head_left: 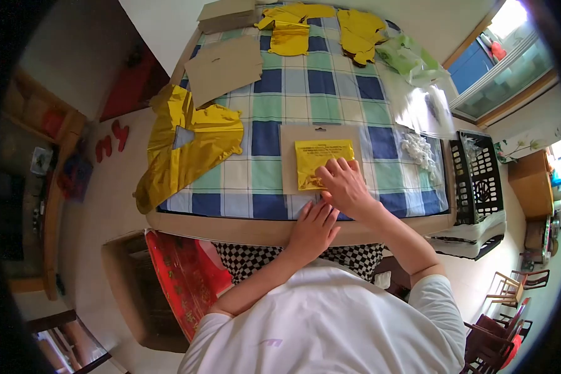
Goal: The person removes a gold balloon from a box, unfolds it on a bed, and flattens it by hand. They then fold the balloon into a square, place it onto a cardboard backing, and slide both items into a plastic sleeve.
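A folded yellow foil packet (308, 156) with small print lies on a cardboard backing (288, 143) that has a hanging slot at its top. My right hand (344, 187) rests on the lower right of the packet, fingers bent and pressed down; whether it grips an edge is hidden. Just below the card, at the table's near edge, my left hand (313, 230) lies with its fingers spread and holds nothing. Left of the card, a large unfolded gold foil piece (212, 134) spreads over the checked tablecloth (268, 100).
More cardboard sheets (221, 68) and gold foil shapes (290, 38) lie at the far side. Clear plastic (421, 106) and a white cluster (417, 149) are at the right, beside a black basket (478, 174). An open box (128, 299) stands lower left.
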